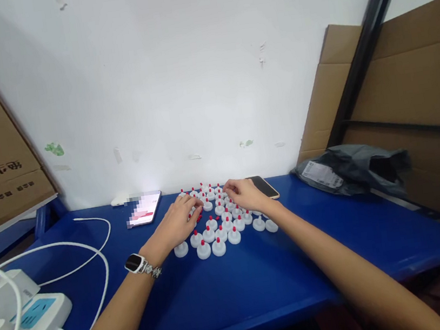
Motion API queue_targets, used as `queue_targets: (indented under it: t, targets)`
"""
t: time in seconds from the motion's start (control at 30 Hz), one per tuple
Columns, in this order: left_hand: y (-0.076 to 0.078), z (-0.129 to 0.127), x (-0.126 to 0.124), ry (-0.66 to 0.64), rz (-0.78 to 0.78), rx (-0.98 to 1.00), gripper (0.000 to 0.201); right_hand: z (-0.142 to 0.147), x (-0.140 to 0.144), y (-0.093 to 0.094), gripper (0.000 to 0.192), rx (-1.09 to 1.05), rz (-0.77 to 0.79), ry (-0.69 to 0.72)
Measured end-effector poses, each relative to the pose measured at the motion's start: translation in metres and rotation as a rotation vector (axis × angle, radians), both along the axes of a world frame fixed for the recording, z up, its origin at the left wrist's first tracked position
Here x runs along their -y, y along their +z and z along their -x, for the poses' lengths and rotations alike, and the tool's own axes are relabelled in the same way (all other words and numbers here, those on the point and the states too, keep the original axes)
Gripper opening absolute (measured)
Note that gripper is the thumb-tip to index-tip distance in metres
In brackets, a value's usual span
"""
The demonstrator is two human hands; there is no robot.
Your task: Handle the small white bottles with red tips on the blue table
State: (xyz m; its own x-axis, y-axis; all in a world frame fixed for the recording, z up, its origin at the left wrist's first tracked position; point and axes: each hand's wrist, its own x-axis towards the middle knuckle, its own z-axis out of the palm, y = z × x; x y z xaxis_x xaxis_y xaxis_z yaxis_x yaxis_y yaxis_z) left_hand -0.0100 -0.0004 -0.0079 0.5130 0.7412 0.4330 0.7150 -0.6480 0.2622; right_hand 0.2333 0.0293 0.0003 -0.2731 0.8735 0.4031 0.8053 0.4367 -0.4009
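Note:
Many white nozzle caps, most with a small red tip cap on the spout, stand upright in a cluster on the blue table. My left hand is over the left side of the cluster, fingers bent and close together; whatever they hold is hidden. Beside its fingertips lie small loose red tip caps. On the cluster's far right side, my right hand has its fingers pinched near a nozzle cap, and their contents are too small to make out. White nozzle caps without red tips stand below my right wrist.
Phones lie behind my hands, one lit at left and one dark at right. A power strip with a looping white cable occupies the near left. A grey plastic bag rests at right, near cardboard.

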Motion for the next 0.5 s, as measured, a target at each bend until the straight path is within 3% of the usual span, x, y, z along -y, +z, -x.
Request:
queue_targets:
  t: [0.23,0.37,0.5]
  targets:
    - [-0.001,-0.018,0.006,-0.086,0.0,0.009,0.027,-0.037,0.011,-0.011,0.02,-0.049,0.004,-0.019]
    - [-0.003,-0.027,0.009,-0.087,-0.046,-0.007,0.027,-0.051,0.016,-0.011,0.029,-0.11,0.0,-0.079]
    - [-0.007,-0.036,0.012,-0.073,-0.116,-0.038,0.026,-0.063,0.017,-0.012,0.024,-0.091,0.004,-0.125]
